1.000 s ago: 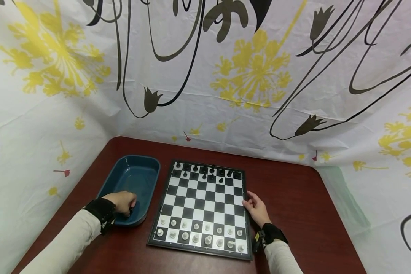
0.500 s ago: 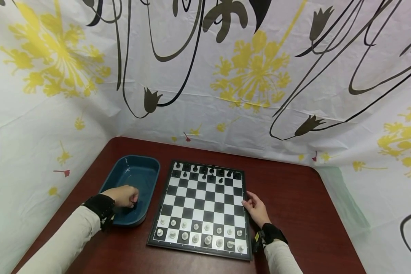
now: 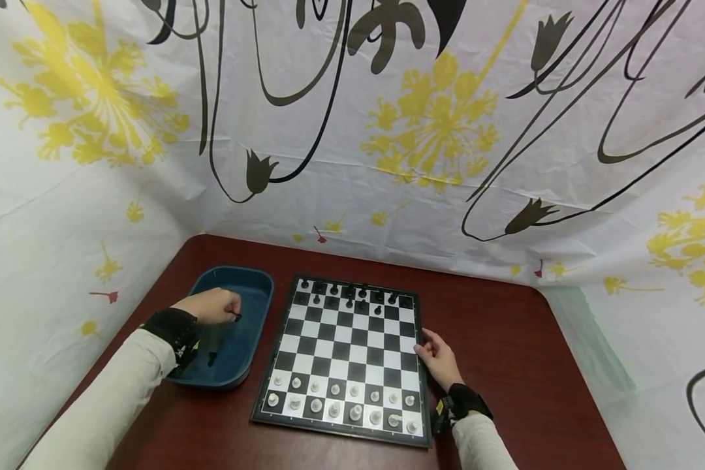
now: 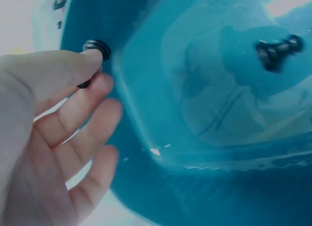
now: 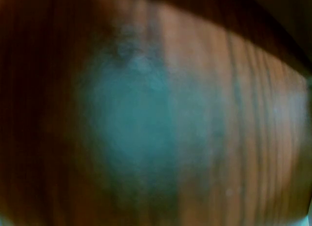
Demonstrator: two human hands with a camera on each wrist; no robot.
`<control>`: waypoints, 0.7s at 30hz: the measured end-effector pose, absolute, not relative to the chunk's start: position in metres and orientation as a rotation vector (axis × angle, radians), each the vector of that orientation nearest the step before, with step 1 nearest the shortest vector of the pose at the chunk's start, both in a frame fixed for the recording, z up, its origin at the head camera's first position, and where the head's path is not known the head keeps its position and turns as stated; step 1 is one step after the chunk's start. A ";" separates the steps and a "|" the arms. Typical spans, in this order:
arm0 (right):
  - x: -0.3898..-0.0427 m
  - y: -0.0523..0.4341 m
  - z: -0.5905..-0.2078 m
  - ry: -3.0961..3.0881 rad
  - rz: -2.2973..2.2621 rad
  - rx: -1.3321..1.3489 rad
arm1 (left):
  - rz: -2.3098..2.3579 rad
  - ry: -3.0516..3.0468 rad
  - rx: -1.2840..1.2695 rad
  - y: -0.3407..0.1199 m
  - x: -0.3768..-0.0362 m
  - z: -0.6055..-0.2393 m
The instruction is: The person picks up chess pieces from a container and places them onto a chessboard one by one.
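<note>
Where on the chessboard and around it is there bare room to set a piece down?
The chessboard's middle ranks are bare, between the black pieces at the far edge and the white pieces near. The table right of the right hand is open. The blue tray holds one black piece; the left hand pinches another above it.

Glossy blue plastic tray — dark, smooth wood-grain table.

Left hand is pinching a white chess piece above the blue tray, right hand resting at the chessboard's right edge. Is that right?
Not quite: the piece pinched by the left hand is a black chess piece, not white, as the left wrist view shows. The rest holds: it is above the blue tray, and the right hand rests at the chessboard right edge.
</note>
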State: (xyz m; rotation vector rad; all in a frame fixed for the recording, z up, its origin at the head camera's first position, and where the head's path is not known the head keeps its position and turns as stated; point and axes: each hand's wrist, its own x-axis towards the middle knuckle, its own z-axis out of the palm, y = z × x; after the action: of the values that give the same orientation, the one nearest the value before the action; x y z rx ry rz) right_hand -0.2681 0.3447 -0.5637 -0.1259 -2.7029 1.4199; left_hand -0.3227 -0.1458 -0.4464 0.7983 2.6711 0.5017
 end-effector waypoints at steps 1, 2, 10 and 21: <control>-0.268 0.345 -0.564 -2.702 1.425 -0.131 | 0.502 2.678 0.807 -0.144 -0.324 -0.444; -0.267 0.345 -0.564 -2.698 1.434 -0.140 | 0.504 2.681 0.809 -0.143 -0.326 -0.442; -0.266 0.345 -0.563 -2.689 1.422 -0.144 | 0.488 2.713 0.830 -0.127 -0.341 -0.434; -0.267 0.343 -0.562 -2.688 1.431 -0.140 | 0.434 2.739 0.897 -0.090 -0.360 -0.425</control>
State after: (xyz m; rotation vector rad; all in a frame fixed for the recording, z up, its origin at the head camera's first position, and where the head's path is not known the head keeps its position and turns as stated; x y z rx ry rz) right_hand -0.2669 0.3435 -0.5616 -0.1404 -2.6881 1.4308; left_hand -0.3601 -0.0902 -0.4248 0.8974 2.7395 0.4339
